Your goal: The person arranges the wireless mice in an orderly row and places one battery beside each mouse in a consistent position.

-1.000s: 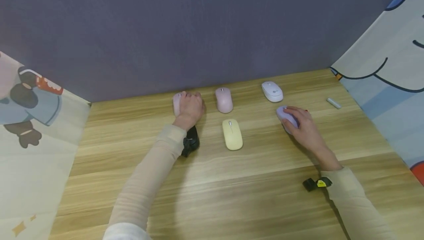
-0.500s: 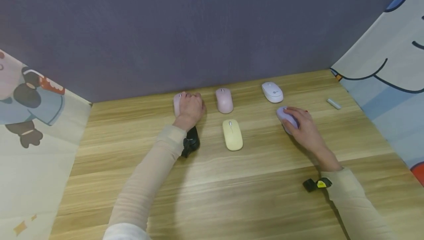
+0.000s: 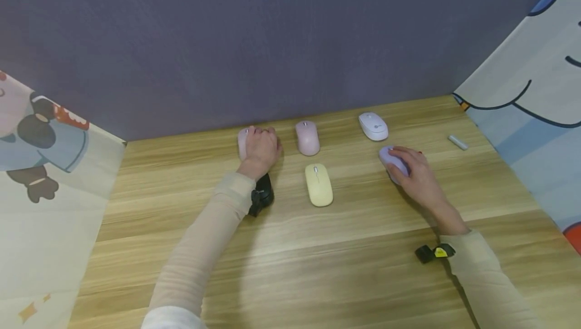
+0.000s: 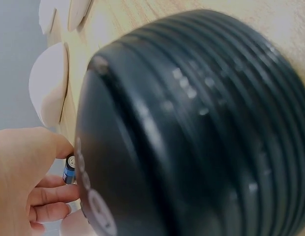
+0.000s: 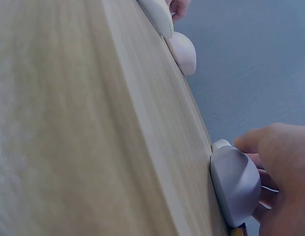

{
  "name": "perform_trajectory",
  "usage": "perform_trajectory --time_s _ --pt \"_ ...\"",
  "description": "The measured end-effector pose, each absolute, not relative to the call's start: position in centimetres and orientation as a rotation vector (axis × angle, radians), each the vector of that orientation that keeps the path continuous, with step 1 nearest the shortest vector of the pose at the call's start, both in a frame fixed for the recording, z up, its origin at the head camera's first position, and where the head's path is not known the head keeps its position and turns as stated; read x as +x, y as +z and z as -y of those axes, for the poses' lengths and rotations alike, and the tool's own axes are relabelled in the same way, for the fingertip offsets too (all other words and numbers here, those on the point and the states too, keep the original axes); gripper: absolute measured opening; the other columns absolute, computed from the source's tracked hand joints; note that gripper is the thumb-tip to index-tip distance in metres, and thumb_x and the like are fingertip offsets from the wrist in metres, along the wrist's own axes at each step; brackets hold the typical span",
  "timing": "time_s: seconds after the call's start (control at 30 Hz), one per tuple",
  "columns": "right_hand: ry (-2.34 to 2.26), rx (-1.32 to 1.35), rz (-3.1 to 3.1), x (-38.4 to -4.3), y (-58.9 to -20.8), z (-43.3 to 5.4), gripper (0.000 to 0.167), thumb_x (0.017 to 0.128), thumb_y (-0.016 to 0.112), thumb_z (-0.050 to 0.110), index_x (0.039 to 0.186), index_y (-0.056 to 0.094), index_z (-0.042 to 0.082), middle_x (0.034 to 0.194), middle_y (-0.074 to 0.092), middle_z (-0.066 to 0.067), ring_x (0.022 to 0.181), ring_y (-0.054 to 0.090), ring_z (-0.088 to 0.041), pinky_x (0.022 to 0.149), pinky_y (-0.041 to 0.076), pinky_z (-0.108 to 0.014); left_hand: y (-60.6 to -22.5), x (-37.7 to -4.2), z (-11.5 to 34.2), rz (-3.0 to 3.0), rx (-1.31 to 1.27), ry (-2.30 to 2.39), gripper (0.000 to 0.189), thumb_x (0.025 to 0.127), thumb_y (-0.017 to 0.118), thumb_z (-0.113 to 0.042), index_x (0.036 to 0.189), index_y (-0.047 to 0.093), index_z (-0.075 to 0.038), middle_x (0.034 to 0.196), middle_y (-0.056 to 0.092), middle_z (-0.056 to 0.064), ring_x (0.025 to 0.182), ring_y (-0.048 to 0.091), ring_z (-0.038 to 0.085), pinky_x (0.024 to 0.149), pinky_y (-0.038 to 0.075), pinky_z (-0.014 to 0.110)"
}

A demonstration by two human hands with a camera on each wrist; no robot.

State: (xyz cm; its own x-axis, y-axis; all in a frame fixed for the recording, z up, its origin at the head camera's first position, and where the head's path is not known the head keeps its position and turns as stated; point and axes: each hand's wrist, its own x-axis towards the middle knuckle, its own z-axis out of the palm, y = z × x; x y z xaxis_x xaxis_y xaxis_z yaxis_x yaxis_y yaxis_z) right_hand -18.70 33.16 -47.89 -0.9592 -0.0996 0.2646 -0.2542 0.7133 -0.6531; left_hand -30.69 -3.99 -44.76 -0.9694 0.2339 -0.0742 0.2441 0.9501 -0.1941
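Note:
My left hand is at the back of the table, just right of a pink mouse it partly hides. In the left wrist view, its thumb and fingers pinch a small blue and black battery. A black ribbed mouse fills much of that view; in the head view a black shape shows below the wrist. On the right, my right hand grips a purple mouse resting on the table, thumb on its near left side and fingers over the far side. The right wrist view shows this purple mouse too.
Another pink mouse stands at the back middle, with a yellow mouse in front of it. A white mouse lies behind the purple one. Near the right edge is a small grey cylinder. A dark panel borders the table's back.

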Motion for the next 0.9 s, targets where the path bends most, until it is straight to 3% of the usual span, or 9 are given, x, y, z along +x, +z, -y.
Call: perform_trajectory --time_s 0.13,0.5,0.67,0.77,0.9 --pt "1.067 0.270 2.723 -18.7 -47.8 -33.1 0.037 0.102 0.064 0.014 0.134 0.061 -0.005 0.146 0.052 -0.029 0.136 0.043 -0.053 0.110 0.036 -0.073 -44.7 -30.6 4.0 -3.056 0.385 -0.312 0.049 0.105 0.053 -0.042 0.131 0.059 -0.001 0.105 0.074 0.012 0.106 0.066 0.030 0.103 0.041 0.042" --pt "1.085 0.264 2.729 -18.7 -47.9 -33.2 0.038 0.103 0.064 0.015 0.136 0.060 -0.004 0.147 0.052 -0.028 0.137 0.042 -0.052 0.116 0.030 -0.072 -44.7 -30.5 4.1 -3.061 0.397 -0.298 0.046 0.106 0.051 -0.044 0.125 0.062 -0.003 0.104 0.073 0.011 0.104 0.066 0.029 0.102 0.040 0.042" --pt "1.084 0.277 2.716 -18.8 -48.2 -33.2 0.038 0.103 0.064 0.015 0.135 0.061 -0.004 0.146 0.052 -0.028 0.137 0.042 -0.053 0.121 0.024 -0.069 -44.2 -30.5 4.4 -3.096 0.421 -0.260 0.044 0.105 0.052 -0.045 0.115 0.064 -0.004 0.102 0.073 0.010 0.102 0.065 0.029 0.101 0.040 0.043" --pt "1.079 0.279 2.710 -18.8 -48.3 -33.2 0.038 0.102 0.064 0.014 0.135 0.061 -0.004 0.146 0.053 -0.028 0.136 0.043 -0.053 0.117 0.030 -0.071 -43.6 -30.4 5.0 -3.154 0.429 -0.138 0.040 0.103 0.055 -0.044 0.111 0.064 -0.005 0.102 0.071 0.009 0.100 0.062 0.029 0.099 0.040 0.044" --pt "1.064 0.278 2.711 -18.9 -48.3 -33.2 0.037 0.102 0.064 0.014 0.135 0.061 -0.004 0.146 0.053 -0.028 0.135 0.044 -0.052 0.109 0.038 -0.073 -42.5 -30.1 6.0 -3.200 0.469 0.101 0.040 0.102 0.059 -0.041 0.118 0.064 -0.005 0.112 0.069 0.010 0.104 0.061 0.030 0.096 0.039 0.044"
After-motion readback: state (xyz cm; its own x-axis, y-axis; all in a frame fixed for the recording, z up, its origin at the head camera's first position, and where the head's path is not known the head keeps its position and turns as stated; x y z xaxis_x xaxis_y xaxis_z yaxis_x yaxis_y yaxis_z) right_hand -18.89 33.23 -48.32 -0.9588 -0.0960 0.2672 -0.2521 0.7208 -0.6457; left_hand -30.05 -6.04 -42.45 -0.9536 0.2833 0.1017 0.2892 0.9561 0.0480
